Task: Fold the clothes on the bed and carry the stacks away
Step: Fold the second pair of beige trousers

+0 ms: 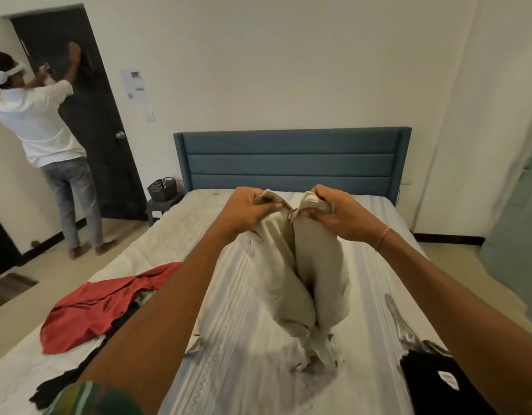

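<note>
Bedroom, white walls [288,55] enclosing a beige floor [28,313] — blue padded headboard [291,160] standing against the far wall, dark door [88,130] sitting at left, black basket [163,185] resting on a small side table [160,206] — soft light falling evenly.

Both bare arms reach forward to the frame's centre, raised side by side. The left hand [249,208] and right hand [336,211] are each curled, thumbs pinching inward, knuckles up.

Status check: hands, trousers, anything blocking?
Left hand and right hand each grip the beige trousers waistband, legs trailing on bed. Red garment lies left; nothing blocking.
</note>
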`<state>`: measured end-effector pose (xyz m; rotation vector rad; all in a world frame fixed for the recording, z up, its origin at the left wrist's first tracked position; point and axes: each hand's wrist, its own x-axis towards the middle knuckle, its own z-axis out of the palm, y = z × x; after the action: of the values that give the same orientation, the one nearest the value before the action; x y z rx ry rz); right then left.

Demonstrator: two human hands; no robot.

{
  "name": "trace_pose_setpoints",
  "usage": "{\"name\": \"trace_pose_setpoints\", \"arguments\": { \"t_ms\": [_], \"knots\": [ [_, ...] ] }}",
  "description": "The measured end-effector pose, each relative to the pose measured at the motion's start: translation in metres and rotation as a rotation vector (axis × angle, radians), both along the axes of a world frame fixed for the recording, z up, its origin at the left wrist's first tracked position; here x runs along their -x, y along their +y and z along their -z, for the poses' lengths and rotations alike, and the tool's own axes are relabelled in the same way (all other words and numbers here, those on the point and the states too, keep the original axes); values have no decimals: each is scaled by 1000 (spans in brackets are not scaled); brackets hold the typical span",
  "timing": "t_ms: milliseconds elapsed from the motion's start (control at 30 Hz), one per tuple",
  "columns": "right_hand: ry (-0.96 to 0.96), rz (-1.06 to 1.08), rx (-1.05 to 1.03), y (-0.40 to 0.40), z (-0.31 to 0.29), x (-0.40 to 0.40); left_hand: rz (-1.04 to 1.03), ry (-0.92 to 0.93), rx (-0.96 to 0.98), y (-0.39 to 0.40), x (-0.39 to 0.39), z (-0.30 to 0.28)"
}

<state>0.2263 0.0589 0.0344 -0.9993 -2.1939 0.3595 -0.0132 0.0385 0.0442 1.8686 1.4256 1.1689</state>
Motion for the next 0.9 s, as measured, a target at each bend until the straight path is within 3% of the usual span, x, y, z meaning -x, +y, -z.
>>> {"name": "trace_pose_setpoints", "arguments": {
  "t_ms": [233,400,600,767,900],
  "knots": [
    [178,-47,25,-20,-23,-36,94,-137,76,-14,-7,-35],
    [260,-39,-95,-29,-41,-38,155,-261,143,-18,-4,-56],
    [234,32,-312,-35,-51,-19,176,-275,159,-14,-10,-66],
    [93,-12,-448,-41,-53,4,242,-71,72,-15,-20,-67],
    [91,68,-506,-42,-48,9,284,-134,51,-14,-34,-63]
  ]
}}
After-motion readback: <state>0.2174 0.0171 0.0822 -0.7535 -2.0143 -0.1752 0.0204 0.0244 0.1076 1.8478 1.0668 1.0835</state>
